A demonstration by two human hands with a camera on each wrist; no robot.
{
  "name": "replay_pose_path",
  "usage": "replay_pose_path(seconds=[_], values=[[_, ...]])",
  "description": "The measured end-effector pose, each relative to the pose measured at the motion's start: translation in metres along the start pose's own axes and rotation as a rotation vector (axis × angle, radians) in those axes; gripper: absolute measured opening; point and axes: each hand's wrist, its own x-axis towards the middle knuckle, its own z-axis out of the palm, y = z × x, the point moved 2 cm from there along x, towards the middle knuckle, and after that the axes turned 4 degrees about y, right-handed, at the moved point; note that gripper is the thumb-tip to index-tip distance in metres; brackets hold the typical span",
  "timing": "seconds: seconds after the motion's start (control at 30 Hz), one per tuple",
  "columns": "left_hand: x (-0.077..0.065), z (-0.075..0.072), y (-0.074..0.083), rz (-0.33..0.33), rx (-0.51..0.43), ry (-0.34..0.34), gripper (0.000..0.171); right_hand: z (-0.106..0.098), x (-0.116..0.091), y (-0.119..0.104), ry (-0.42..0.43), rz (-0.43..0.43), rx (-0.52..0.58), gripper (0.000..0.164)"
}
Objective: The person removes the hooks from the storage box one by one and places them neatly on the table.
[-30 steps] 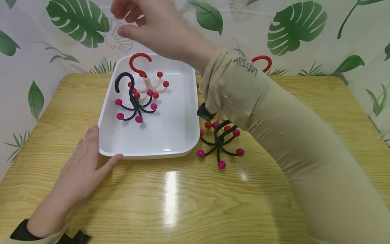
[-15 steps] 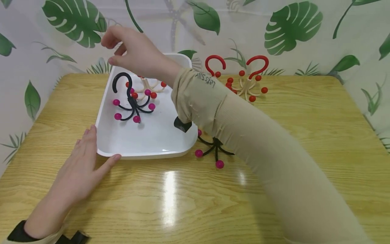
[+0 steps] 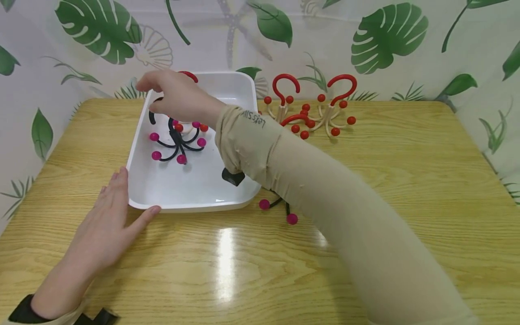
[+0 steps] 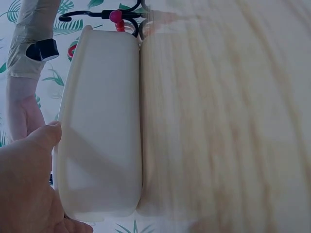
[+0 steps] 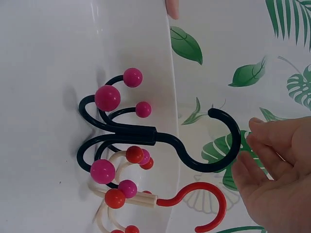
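A white tray [image 3: 219, 180] rests on the table. Inside stands a black multi-arm hook hanger [image 3: 176, 137] with pink ball tips, and behind it a cream one with red balls and a red hook [image 5: 204, 187]. My right hand [image 3: 178, 97] is over the tray, fingers loosely bent, partly hiding the black hook's top. In the right wrist view its fingertips are right at the curve of that black hook [image 5: 235, 155], not closed round it. My left hand [image 3: 99, 230] lies against the tray's near left corner, fingers straight along the side and thumb at the front rim.
Right of the tray stand several cream hangers with red hooks, one at the far side [image 3: 329, 115]. Another black hanger with pink balls [image 3: 292, 219] is mostly hidden under my right sleeve [image 3: 325, 194]. A leaf-patterned backdrop [image 3: 317, 27] rises behind the wooden table [image 3: 183, 266].
My right hand has come down from above the tray's back edge to the black hook's top. The right sleeve has shifted left, uncovering the red-hooked hangers. My left hand stays at the tray corner.
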Motion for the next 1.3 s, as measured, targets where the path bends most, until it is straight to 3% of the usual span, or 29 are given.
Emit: replay_pose_path(seconds=[0.43, 0.87, 1.3], values=[[0.0001, -0.0001, -0.0002, -0.002, 0.004, 0.002, 0.097, 0.0052, -0.0011, 0.0035, 0.003, -0.047, 0.053, 0.024], [-0.0003, -0.0014, 0.0010, 0.000, -0.004, 0.000, 0.097, 0.0031, -0.0021, 0.0012, -0.042, -0.077, -0.106, 0.025], [0.0010, -0.0006, 0.0002, -0.004, 0.003, -0.004, 0.098, -0.0012, -0.0079, 0.0010, -0.112, -0.083, -0.106, 0.019]])
